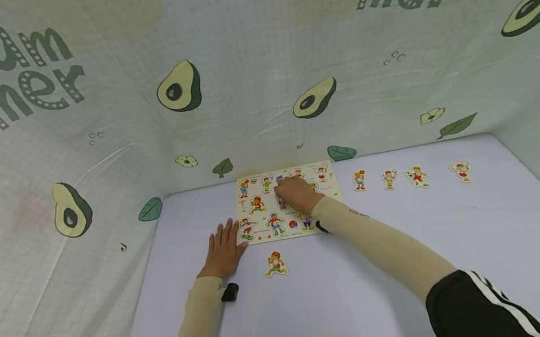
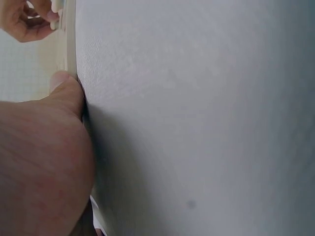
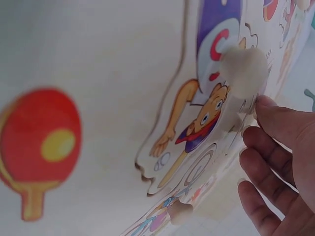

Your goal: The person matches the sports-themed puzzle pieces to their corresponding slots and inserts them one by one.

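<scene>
My left hand (image 1: 222, 253) lies spread beside the left edge of a wooden picture puzzle board (image 1: 310, 190). Its thumb (image 2: 69, 93) touches the board's corner in the left wrist view. Reaching over the board's middle, my right hand (image 1: 296, 193) has its thumb and curled fingers (image 3: 258, 157) at a baseball-player puzzle piece (image 3: 209, 115). The left wrist view shows those fingertips pinched at a pale knob (image 2: 54, 23). A dark outline runs around the figure, and another pale knob (image 3: 246, 71) blurs over its shirt. The hand hides part of this piece in the head view.
A running-figure piece (image 1: 276, 264) lies in front of the board. To the right are several loose pieces, among them a ball player (image 1: 417, 177) and a red-skirted figure (image 1: 462, 171). A printed cloth (image 1: 246, 69) hangs behind the white table (image 1: 359, 304).
</scene>
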Demonstrator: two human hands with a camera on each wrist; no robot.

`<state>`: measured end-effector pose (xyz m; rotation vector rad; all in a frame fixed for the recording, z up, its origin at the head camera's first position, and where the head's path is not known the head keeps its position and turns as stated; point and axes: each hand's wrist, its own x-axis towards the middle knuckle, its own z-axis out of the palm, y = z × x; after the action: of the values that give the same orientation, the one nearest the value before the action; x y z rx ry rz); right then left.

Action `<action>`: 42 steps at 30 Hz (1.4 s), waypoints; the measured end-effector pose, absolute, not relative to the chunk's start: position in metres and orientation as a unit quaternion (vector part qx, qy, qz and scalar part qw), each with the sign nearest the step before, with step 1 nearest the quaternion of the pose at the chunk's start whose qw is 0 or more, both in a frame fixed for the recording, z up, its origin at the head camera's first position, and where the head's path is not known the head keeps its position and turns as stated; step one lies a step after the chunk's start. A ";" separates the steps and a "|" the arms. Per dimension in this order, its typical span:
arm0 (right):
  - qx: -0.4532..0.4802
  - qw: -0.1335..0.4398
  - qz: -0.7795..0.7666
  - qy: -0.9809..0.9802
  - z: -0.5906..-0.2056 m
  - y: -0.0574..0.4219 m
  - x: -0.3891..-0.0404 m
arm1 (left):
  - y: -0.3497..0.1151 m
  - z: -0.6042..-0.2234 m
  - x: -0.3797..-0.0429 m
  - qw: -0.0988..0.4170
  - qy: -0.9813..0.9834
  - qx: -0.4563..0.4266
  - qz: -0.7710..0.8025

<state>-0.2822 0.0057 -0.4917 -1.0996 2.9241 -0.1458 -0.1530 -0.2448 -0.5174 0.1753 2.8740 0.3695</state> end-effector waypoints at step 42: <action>-0.480 -0.136 0.000 0.867 -0.496 0.022 -0.167 | -0.249 -0.523 -0.155 0.121 0.981 0.070 0.134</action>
<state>-0.1674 0.0216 -0.4956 -1.6544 2.9863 0.0009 -0.1552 -0.2486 -0.5231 0.2036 2.8653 0.3916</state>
